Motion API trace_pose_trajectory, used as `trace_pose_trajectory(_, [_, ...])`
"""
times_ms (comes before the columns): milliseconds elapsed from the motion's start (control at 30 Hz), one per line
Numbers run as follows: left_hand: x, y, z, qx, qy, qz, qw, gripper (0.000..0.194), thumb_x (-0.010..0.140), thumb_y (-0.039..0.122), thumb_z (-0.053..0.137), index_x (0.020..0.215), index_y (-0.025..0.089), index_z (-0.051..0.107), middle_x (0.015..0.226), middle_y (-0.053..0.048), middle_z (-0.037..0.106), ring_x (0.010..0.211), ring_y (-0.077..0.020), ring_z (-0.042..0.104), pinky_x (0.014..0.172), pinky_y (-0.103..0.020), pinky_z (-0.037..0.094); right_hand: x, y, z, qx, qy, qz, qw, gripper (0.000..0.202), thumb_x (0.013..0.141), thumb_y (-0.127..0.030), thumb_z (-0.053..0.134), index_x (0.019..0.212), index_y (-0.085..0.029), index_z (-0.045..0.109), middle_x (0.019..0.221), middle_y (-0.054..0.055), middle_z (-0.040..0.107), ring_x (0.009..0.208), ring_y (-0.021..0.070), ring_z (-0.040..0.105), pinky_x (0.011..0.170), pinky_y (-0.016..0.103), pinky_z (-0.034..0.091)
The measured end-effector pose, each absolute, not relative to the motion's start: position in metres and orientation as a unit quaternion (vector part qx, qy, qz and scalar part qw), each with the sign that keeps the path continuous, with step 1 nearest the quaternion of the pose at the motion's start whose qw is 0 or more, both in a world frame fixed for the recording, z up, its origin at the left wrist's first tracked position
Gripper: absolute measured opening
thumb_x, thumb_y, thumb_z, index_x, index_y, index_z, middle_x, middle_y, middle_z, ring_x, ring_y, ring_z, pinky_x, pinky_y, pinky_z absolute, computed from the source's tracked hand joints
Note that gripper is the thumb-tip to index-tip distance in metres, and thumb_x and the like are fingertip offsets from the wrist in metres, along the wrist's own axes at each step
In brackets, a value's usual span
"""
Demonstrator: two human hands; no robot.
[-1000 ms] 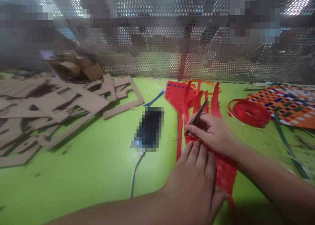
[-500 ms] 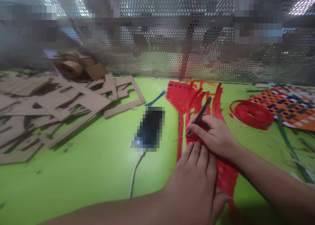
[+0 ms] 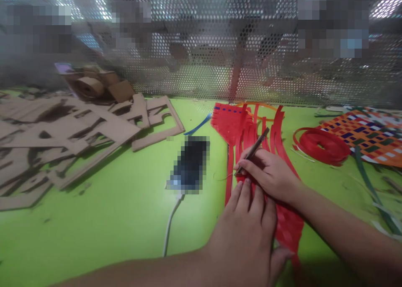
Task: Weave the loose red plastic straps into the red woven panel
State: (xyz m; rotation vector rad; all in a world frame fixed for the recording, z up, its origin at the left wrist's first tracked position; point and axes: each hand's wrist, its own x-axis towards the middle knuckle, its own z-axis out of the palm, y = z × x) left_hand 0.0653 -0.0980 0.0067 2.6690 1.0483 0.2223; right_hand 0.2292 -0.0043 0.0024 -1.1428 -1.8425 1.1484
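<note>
My left hand (image 3: 248,224) lies flat with its fingers stretched out, pressing on a red woven strip piece (image 3: 290,226) on the table. Just beyond those fingertips, my right hand (image 3: 271,176) is closed around a thin dark stick-like tool (image 3: 260,141), its lower tip down at the red strips. Several loose red strips (image 3: 276,132) fan out past my right hand. At the far end of them sits a red woven panel (image 3: 228,123) with a dashed blue line near its top edge. Part of the weave is hidden under both hands.
Left of my hands lies a blurred-out phone (image 3: 191,165) with a white cable (image 3: 169,224). Cardboard scraps (image 3: 72,132) cover the far left. To the right are a red strip coil (image 3: 323,146) and a multicoloured woven sheet (image 3: 373,136). A perforated metal screen (image 3: 194,77) stands behind.
My right hand and the dark tool have shifted slightly left and down. The loose red strips beyond have moved a little. My left hand stays pressed on the weave.
</note>
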Motion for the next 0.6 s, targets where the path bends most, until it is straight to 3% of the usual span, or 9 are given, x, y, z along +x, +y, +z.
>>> trace_pose_trajectory(200, [0.067, -0.098, 0.014, 0.916, 0.373, 0.060, 0.133, 0.083, 0.110, 0.064, 0.040, 0.164, 0.002, 0.043, 0.168, -0.030, 0.041, 0.158, -0.0523, 0.033, 0.129, -0.064, 0.034, 0.226, -0.002, 0.009, -0.429, -0.793, 0.311, 0.302, 0.026, 0.106, -0.046, 0.063, 0.096, -0.025, 0.074, 0.099, 0.004, 0.080, 0.085, 0.0213, 0.077, 0.078, 0.033, 0.059])
trace_pose_trajectory(400, [0.069, -0.098, 0.017, 0.919, 0.372, 0.030, 0.126, 0.084, 0.111, 0.065, 0.033, 0.165, 0.002, 0.042, 0.167, -0.031, 0.041, 0.157, -0.0526, 0.034, 0.128, -0.063, 0.036, 0.228, -0.003, 0.004, -0.418, -0.741, 0.397, 0.345, 0.021, 0.107, -0.046, 0.063, 0.107, -0.026, 0.068, 0.096, 0.001, 0.081, 0.086, 0.0206, 0.079, 0.078, 0.032, 0.062])
trace_pose_trajectory(600, [0.070, -0.096, 0.017, 0.919, 0.375, 0.022, 0.119, 0.083, 0.111, 0.064, 0.034, 0.166, 0.003, 0.040, 0.169, -0.030, 0.039, 0.158, -0.0522, 0.031, 0.130, -0.062, 0.033, 0.223, -0.004, 0.008, -0.395, -0.802, 0.311, 0.321, 0.023, 0.108, -0.041, 0.061, 0.096, -0.025, 0.072, 0.097, 0.002, 0.077, 0.087, 0.0196, 0.075, 0.079, 0.031, 0.059])
